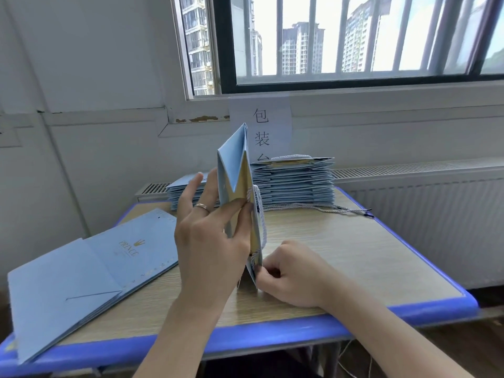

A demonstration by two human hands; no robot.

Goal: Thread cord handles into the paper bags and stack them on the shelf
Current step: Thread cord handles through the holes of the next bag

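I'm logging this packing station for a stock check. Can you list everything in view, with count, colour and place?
Held paper bag: one, light blue with gold inside, upright at table centre.
Cord handle: one, white, hanging along the held bag's right edge.
Flat bags: a small pile, count unclear, light blue, near left of table.
Bag stack: many, light blue, back of table.
Loose cords: several, white, in front of the stack.
Table: one, wood top with blue rim.
Paper sign: one, white, on wall below the window.
Left hand: pinching the bag's upper fold.
Right hand: gripping the bag's lower edge.
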